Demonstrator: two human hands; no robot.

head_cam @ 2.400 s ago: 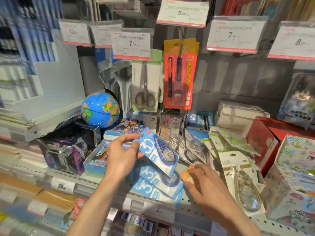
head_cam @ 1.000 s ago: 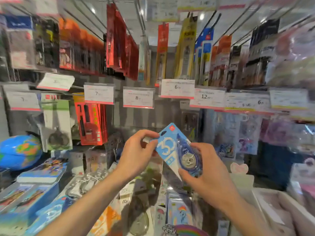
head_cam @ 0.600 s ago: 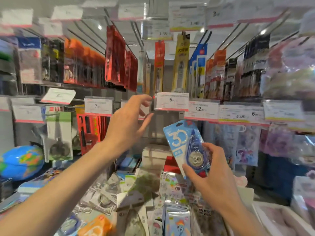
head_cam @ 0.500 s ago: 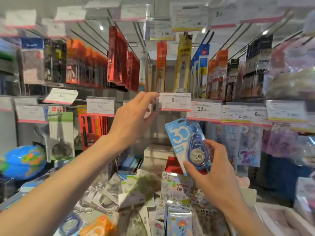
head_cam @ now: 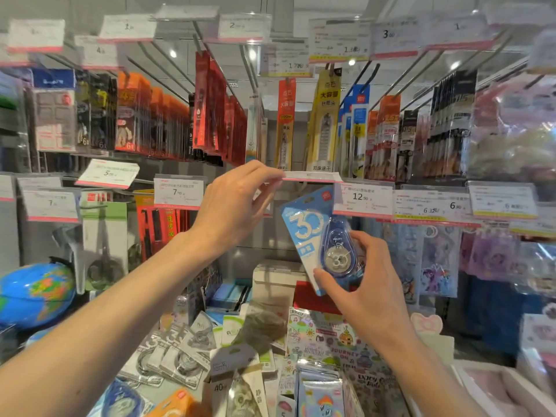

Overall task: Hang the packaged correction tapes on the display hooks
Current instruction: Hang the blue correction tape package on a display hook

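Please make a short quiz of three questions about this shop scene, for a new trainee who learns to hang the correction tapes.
1. True or false: the blue correction tape pack already hangs on a hook.
2. Which hand lifts the price tag flap? A) left hand B) right hand
3. Fill in: the right hand holds the pack by its ____ end.

Key:
1. False; it is still in the grip of the right hand, below the flap.
2. A; the left hand raises the flap with its fingertips.
3. Lower.
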